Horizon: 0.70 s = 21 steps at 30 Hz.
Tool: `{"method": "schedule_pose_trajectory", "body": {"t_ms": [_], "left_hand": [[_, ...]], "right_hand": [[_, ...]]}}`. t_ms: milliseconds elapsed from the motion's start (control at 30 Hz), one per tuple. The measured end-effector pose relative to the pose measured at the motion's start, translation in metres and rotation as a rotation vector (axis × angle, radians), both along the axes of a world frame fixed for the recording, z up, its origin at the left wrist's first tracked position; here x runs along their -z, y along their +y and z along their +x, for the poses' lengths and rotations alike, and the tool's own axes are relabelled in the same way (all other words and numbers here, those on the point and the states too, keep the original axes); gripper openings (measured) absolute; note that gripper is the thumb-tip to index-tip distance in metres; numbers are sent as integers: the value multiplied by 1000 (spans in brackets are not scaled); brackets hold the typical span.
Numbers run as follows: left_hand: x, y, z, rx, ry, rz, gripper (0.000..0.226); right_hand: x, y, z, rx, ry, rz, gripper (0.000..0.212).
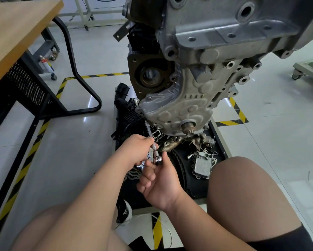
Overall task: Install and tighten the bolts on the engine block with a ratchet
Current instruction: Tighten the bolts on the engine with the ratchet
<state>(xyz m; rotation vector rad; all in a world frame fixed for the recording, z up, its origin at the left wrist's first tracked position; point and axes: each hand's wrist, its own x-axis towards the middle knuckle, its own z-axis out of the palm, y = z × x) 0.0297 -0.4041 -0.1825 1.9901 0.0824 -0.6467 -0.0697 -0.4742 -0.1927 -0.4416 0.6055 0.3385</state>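
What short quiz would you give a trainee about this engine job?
1. True or false: the left hand grips the extension bar.
2. What holds the ratchet head? A. the right hand B. the floor C. the wooden table
3. Fill in: the floor tape beside the engine block is striped yellow and ____.
Key: 1 true; 2 A; 3 black.
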Motion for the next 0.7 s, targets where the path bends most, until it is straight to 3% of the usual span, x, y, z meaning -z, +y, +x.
{"method": "schedule_pose_trajectory", "body": {"t_ms": [133,267,433,700], "left_hand": [[1,0,0,21,-9,1,35],[2,2,1,18,-59,-4,34],[3,4,1,26,-112,27,32],[5,-1,-4,11,-237,95,32]], "right_hand": [[-5,-1,-2,-36,-6,185,71],[-7,-1,-2,-75,-15,90,71],[-2,1,1,-70,40,-296,69],[0,-6,-4,-42,-95,-1216,38]]}}
